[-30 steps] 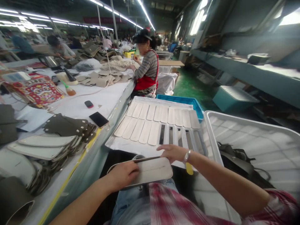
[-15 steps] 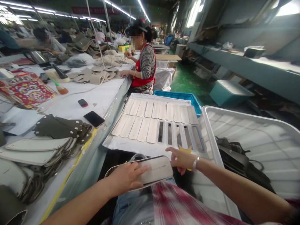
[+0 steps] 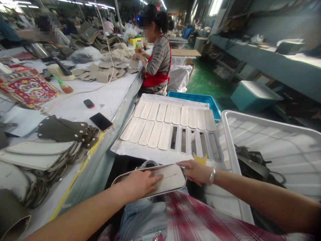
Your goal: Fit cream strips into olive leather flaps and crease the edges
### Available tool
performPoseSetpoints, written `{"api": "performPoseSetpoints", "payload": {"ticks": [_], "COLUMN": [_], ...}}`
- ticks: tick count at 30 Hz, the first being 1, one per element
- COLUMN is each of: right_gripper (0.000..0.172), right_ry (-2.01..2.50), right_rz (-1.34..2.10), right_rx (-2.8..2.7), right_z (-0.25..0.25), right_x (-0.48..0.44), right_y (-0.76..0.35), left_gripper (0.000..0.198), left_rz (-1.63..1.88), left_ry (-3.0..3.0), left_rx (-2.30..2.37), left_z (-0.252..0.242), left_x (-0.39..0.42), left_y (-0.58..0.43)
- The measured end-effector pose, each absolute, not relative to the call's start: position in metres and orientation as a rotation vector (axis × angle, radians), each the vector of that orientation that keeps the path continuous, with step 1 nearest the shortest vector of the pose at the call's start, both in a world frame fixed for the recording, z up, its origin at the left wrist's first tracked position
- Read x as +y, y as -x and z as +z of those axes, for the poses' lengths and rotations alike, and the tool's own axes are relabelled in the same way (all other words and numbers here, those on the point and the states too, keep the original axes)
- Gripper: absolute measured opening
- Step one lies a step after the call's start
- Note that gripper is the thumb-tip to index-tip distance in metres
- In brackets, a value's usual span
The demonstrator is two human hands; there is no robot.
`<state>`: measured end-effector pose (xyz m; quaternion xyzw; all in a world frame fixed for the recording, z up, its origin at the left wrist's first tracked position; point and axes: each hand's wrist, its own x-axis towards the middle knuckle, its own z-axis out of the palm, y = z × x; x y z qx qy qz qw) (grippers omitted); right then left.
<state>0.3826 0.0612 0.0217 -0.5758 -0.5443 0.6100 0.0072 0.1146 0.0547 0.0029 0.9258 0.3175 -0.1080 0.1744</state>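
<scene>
Across my lap lies a long, pale panel [image 3: 172, 176] with rounded corners and a dark rim. A dark line marks its face near the right end. My left hand [image 3: 140, 183] rests on top of it, fingers stretched out and lying on the surface. At the panel's right end is my right hand [image 3: 197, 171], its index finger extended along the upper corner and the other fingers bent below. A yellow piece [image 3: 200, 158] shows just behind the right hand; I cannot tell whether the hand touches it.
A white-covered board [image 3: 140, 152] ahead bears rows of pale strips [image 3: 147, 132]. To the right stands a white bin [image 3: 227, 140] holding dark pieces. The left table [image 3: 82, 90] carries stacked panels [image 3: 37, 154], a phone [image 3: 101, 121] and a glue bottle [image 3: 66, 88]. A co-worker [image 3: 157, 60] sits beyond.
My right index finger has come down onto the panel's upper corner. My left hand stays on the panel. The co-worker has brought both hands together around a piece.
</scene>
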Motion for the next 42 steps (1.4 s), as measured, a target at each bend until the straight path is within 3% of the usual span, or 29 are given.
{"api": "performPoseSetpoints", "payload": {"ticks": [5,12,18,23,29,35,36,40,42], "right_gripper": [0.056,0.048,0.053,0.058,0.058,0.055,0.057,0.06,0.061], "right_ry": [1.824,1.819,1.917,1.914,1.878,1.822,1.858,2.081,2.076], "right_rz": [1.872,1.525,1.777,1.809,1.759,0.921,0.987,1.777,1.959], "right_rx": [-1.677,-1.9,-1.746,-1.758,-1.904,-2.521,-2.475,-1.699,-1.387], "right_z": [0.029,0.024,0.035,0.038,0.044,0.048,0.047,0.044,0.041], "right_x": [0.057,0.055,0.063,0.062,0.056,0.042,0.04,0.037,0.034], "right_y": [-0.38,-0.378,-0.372,-0.372,-0.372,-0.372,-0.373,-0.377,-0.379], "left_gripper": [0.045,0.051,0.051,0.081,0.072,0.067,0.067,0.066,0.065], "left_rz": [-0.402,-0.49,-0.386,-0.39,-0.456,-0.452,-0.452,-0.419,-0.412], "left_ry": [-2.678,-2.673,-2.587,-2.515,-2.632,-2.649,-2.651,-2.645,-2.647], "left_rx": [0.856,0.909,0.974,1.139,1.066,1.022,1.035,1.066,1.049], "left_z": [0.004,0.008,0.025,0.03,0.016,0.013,0.013,0.013,0.013], "left_x": [0.054,0.054,0.039,0.023,0.021,0.019,0.018,0.017,0.019], "left_y": [-0.119,-0.128,-0.115,-0.121,-0.132,-0.126,-0.126,-0.128,-0.129]}}
